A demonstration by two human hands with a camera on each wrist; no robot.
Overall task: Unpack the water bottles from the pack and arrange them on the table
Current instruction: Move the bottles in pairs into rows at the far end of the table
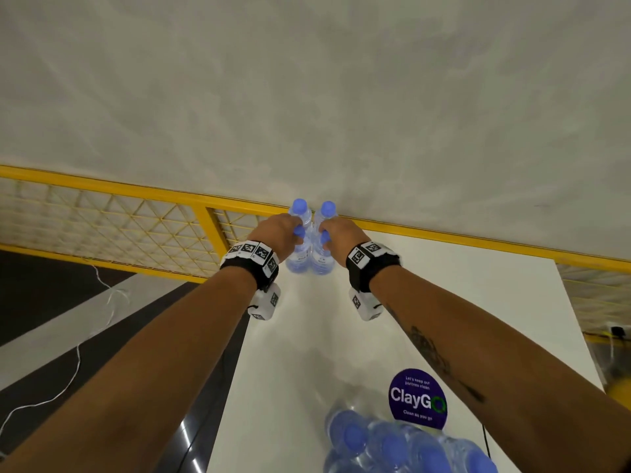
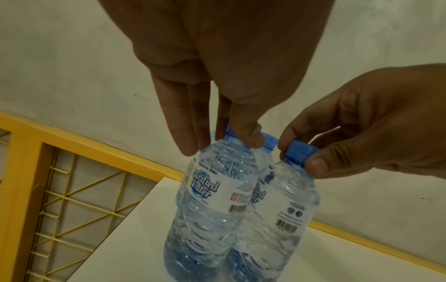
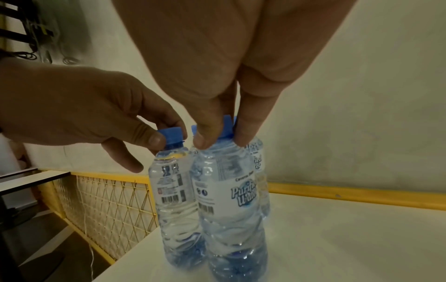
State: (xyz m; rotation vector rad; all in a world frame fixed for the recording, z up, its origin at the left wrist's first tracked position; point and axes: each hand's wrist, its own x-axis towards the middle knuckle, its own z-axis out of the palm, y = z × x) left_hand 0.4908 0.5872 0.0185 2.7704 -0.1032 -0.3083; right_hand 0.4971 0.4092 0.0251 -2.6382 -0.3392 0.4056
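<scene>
Shrink-wrapped pack (image 1: pixel 403 445) sits nearest, well behind both grips. Left hand (image 1: pixel 278 232) and right hand (image 1: pixel 341 235) each pinch bottle cap, bottles (image 1: pixel 309 257) upright on table (image 1: pixel 444 302), hanging straight below fingertips, touching two placed beyond. Release likely next.

Your left hand (image 2: pixel 217 66) is pinching the blue cap of the left bottle (image 2: pixel 207 206) while your right hand (image 2: pixel 366 122) is pinching the neighbouring bottle (image 2: pixel 284 213); both are standing on the white table (image 2: pixel 337 253).

Pack (image 1: pixel 403 445) blurred, cut off by bottom edge.
</scene>
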